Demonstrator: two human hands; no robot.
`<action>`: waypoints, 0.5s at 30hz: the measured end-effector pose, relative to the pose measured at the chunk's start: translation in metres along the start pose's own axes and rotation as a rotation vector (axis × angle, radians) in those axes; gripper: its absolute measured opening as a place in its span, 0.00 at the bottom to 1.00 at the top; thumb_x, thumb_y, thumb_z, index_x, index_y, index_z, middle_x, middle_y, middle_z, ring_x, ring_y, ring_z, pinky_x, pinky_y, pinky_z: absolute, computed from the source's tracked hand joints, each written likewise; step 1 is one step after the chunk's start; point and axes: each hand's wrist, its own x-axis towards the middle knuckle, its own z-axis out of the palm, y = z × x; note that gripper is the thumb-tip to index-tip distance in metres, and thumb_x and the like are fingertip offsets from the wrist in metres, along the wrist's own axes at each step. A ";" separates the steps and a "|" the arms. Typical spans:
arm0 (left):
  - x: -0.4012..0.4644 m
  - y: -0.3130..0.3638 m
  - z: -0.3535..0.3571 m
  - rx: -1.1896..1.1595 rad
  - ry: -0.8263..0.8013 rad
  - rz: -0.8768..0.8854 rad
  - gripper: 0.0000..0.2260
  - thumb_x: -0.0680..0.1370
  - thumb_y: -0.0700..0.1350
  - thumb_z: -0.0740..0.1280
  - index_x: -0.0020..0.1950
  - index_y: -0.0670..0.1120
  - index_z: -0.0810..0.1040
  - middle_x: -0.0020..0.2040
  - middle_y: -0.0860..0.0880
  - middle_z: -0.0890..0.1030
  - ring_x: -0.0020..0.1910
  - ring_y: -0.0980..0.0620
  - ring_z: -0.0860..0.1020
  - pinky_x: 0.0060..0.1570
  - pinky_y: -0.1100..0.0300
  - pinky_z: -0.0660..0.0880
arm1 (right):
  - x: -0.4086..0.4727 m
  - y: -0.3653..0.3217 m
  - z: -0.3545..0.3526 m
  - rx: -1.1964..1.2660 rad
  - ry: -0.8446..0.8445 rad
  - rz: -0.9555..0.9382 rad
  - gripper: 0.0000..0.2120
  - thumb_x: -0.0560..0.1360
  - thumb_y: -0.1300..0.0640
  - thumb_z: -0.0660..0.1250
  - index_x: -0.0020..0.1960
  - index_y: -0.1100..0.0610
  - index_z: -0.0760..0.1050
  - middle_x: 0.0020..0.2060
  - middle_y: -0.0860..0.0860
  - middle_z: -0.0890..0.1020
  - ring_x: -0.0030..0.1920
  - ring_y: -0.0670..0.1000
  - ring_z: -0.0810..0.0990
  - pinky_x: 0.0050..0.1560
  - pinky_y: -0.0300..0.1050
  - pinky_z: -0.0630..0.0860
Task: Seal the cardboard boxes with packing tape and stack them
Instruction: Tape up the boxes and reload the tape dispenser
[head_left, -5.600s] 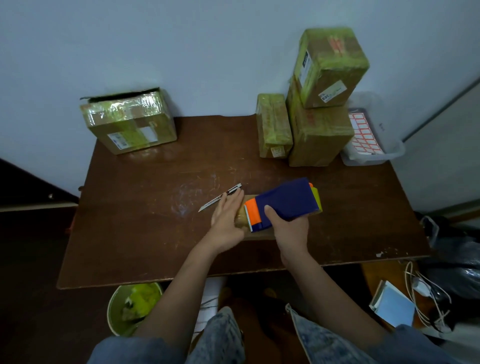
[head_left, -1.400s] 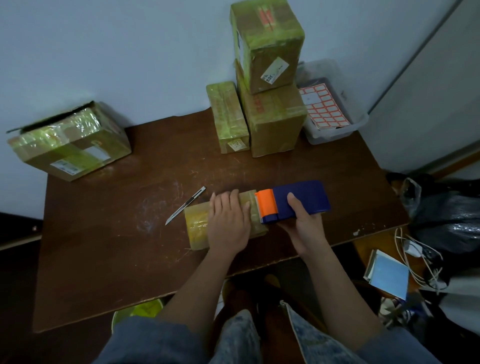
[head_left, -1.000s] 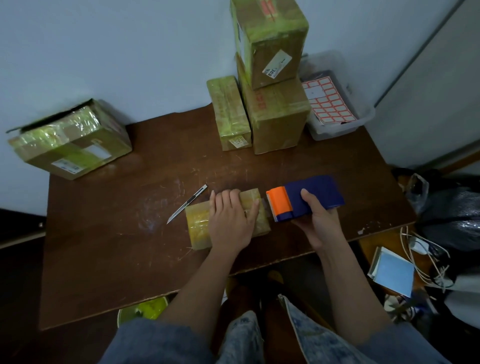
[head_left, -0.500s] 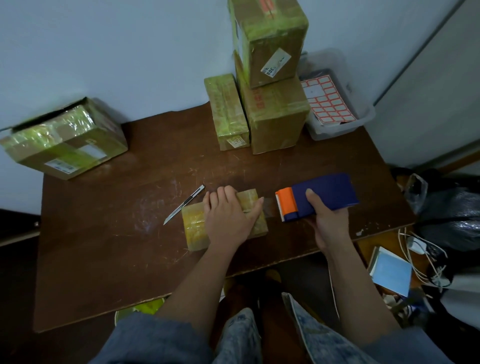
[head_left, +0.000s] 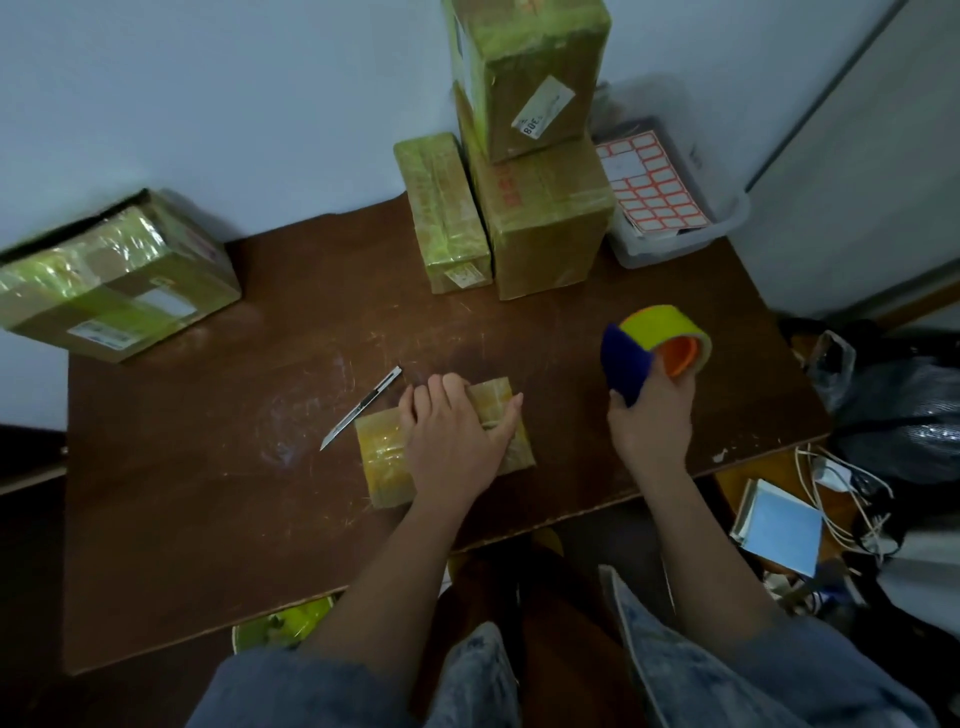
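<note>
Looks like a little home packing corner, someone shipping parcels out of a spare room. Worn brown table shoved against a plain pale wall, taped-up cardboard boxes stacked at the back, a clear tub of blank orange-edged sticker labels beside them. Charger cables and dark plastic bags dumped on the floor, plus a small bin under the table edge.

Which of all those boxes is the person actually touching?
The small flat box at the table's near edge, pressed under the left hand. The other four sit untouched along the wall: one far left, three clustered at the back, one of them stacked on another.
</note>
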 end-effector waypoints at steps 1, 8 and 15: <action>0.000 -0.001 0.000 -0.008 -0.006 -0.004 0.27 0.75 0.71 0.52 0.49 0.47 0.70 0.46 0.50 0.74 0.51 0.47 0.74 0.67 0.46 0.65 | 0.000 -0.003 0.004 -0.048 -0.027 -0.038 0.24 0.76 0.60 0.68 0.70 0.53 0.64 0.70 0.60 0.64 0.66 0.62 0.71 0.62 0.58 0.72; -0.001 -0.001 0.001 -0.023 -0.010 -0.011 0.27 0.76 0.71 0.51 0.50 0.47 0.70 0.48 0.50 0.74 0.53 0.46 0.74 0.66 0.46 0.65 | 0.006 -0.012 0.010 -0.397 -0.172 -0.211 0.28 0.76 0.63 0.67 0.73 0.52 0.65 0.64 0.58 0.74 0.72 0.61 0.63 0.76 0.63 0.52; -0.001 -0.001 0.001 -0.019 -0.008 -0.011 0.27 0.76 0.71 0.51 0.50 0.47 0.70 0.48 0.50 0.74 0.52 0.47 0.74 0.65 0.46 0.66 | 0.015 -0.005 0.012 0.263 -0.106 -0.030 0.23 0.76 0.62 0.66 0.70 0.51 0.70 0.61 0.48 0.77 0.63 0.51 0.74 0.74 0.63 0.59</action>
